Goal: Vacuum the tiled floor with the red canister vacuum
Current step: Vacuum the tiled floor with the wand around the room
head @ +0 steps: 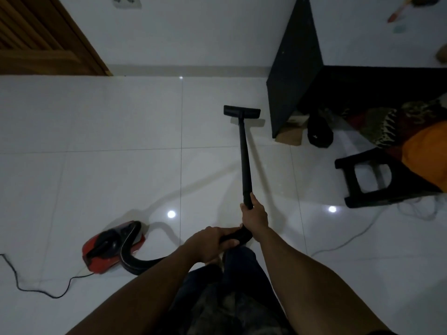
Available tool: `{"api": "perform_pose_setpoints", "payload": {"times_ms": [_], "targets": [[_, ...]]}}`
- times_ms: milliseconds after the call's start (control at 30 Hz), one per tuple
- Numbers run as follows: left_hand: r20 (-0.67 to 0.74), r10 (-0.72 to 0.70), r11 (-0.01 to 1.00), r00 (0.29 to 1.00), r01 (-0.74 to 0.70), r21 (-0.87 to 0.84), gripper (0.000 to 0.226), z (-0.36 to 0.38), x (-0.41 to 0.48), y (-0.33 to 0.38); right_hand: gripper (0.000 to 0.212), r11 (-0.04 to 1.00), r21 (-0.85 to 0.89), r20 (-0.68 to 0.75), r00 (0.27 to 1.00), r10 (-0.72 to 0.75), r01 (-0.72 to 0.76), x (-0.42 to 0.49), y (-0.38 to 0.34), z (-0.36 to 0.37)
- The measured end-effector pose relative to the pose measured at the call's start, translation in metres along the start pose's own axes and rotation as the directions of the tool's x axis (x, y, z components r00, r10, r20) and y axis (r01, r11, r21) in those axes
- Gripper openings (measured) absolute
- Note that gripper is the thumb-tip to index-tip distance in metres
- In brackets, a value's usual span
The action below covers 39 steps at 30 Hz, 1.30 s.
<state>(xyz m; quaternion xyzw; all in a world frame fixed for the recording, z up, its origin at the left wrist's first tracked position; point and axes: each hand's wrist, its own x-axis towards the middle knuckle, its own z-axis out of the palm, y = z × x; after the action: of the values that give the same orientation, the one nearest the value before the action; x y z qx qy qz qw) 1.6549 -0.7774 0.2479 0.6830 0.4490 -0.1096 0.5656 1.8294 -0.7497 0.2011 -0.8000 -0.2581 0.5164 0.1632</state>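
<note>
You are holding the black wand [244, 155] with both hands: your right hand [254, 215] is clenched around its lower end to steer, while your left hand [210, 243] is grasping the curved handle [238, 235] where the hose [142, 262] joins, likely to push and pull. The floor nozzle [242, 111] is lying flat on the tiled floor [121, 117], near the black cabinet [295, 81]. The red canister vacuum [112, 247] is sitting to your left, its cord [36, 290] trailing away clear of the sweep path

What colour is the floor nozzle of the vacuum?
Black. The floor nozzle shows best in the head view.
</note>
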Motion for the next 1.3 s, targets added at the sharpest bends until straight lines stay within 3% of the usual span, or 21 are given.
{"api": "perform_pose_setpoints", "payload": {"times_ms": [200,333,433,600,733,867,967,1067,1300], "targets": [[0.044,0.016,1.000,0.999,-0.016,0.017,0.063,0.067,-0.030,0.003,0.061,0.999,0.008,-0.006,0.999,0.038,-0.038,-0.043,0.070,-0.010],[0.020,-0.004,0.999,1.000,0.003,0.043,0.046,0.112,-0.034,-0.004,0.062,0.997,-0.026,-0.018,0.998,0.067,-0.067,-0.061,0.111,-0.015],[0.036,-0.038,0.992,0.999,0.033,0.125,0.055,0.153,-0.034,-0.016,0.064,0.997,-0.033,-0.011,0.997,0.074,-0.075,-0.079,0.145,-0.020],[0.127,-0.064,0.982,0.990,0.039,0.187,0.067,0.191,-0.090,0.030,0.064,0.994,-0.066,-0.002,0.996,0.085,-0.085,-0.122,0.205,-0.035],[0.195,-0.082,0.992,0.977,0.061,0.108,0.053,0.221,-0.150,0.079,0.063,0.992,-0.069,-0.002,0.994,0.108,-0.108,-0.159,0.259,-0.041],[0.232,-0.057,0.994,0.971,0.035,0.099,0.051,0.258,-0.168,0.075,0.064,0.987,-0.054,-0.011,0.989,0.150,-0.150,-0.181,0.310,-0.039],[0.277,-0.106,0.993,0.955,0.088,0.079,0.053,0.274,-0.174,0.070,0.063,0.982,-0.029,-0.010,0.983,0.185,-0.185,-0.190,0.330,-0.039],[0.261,-0.080,0.984,0.962,0.035,0.175,0.051,0.272,-0.176,0.079,0.062,0.981,0.002,-0.005,0.981,0.194,-0.194,-0.189,0.337,-0.038],[0.261,-0.050,0.979,0.964,-0.004,0.204,0.053,0.263,-0.161,0.088,0.071,0.974,0.054,0.031,0.976,0.218,-0.219,-0.161,0.333,-0.041]]}}
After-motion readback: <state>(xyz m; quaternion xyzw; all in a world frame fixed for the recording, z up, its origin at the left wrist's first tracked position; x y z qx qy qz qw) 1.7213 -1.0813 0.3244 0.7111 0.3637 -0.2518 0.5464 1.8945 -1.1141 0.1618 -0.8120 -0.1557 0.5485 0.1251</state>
